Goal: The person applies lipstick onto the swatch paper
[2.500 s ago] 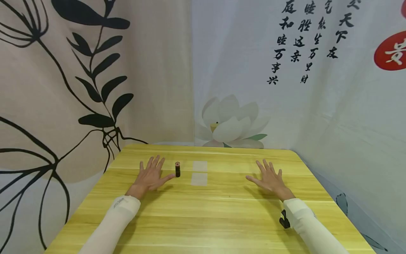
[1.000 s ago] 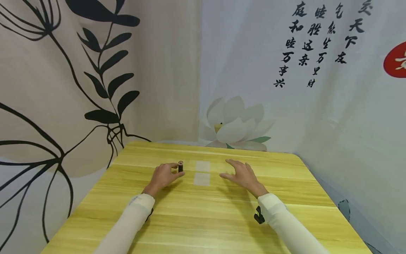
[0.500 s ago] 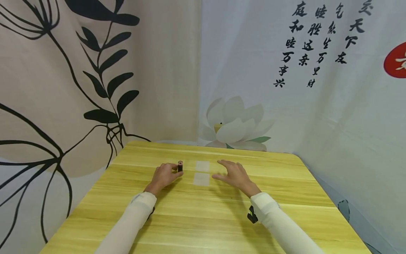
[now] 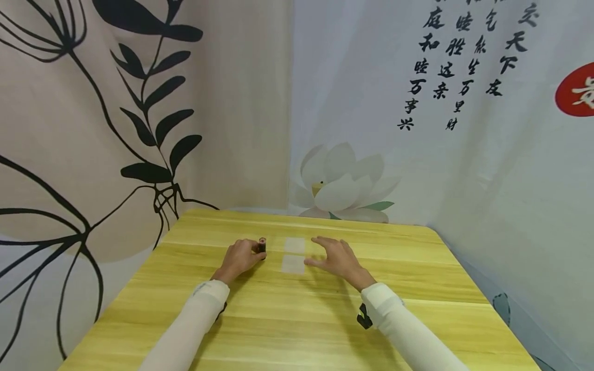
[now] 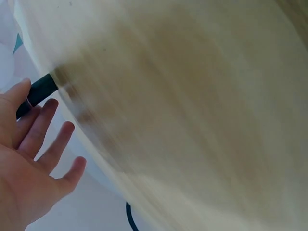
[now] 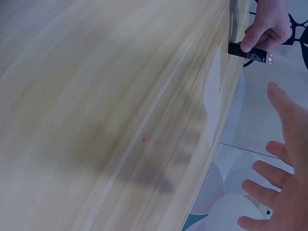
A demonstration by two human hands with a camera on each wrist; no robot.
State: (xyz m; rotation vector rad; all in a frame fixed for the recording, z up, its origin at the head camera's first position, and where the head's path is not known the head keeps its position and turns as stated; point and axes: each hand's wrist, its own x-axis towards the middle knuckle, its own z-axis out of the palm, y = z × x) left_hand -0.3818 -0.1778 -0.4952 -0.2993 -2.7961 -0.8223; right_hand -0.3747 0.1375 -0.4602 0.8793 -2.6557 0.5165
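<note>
A small upright black cylinder (image 4: 262,248) with a reddish ring-like top stands on the left part of the table. My left hand (image 4: 238,259) pinches it between thumb and fingers; in the left wrist view the remaining fingers fan out beside the dark cylinder (image 5: 44,87). White print and a shiny end show on the cylinder (image 6: 251,53) in the right wrist view. To the right, my right hand (image 4: 341,259) holds nothing, its fingers extended and thumb apart, with the thumb tip right at the edge of the nearer pale square (image 4: 292,264).
A second pale square (image 4: 294,245) lies just behind the nearer one, between the two hands. Both are on the yellow wood-grain table (image 4: 287,319). Behind the table hangs a printed cloth (image 4: 241,129) with plants, a lotus and writing.
From spread fingers beside the cylinder, my left hand has come to pinch it. My right hand has moved left to the pale squares, its fingers less spread.
</note>
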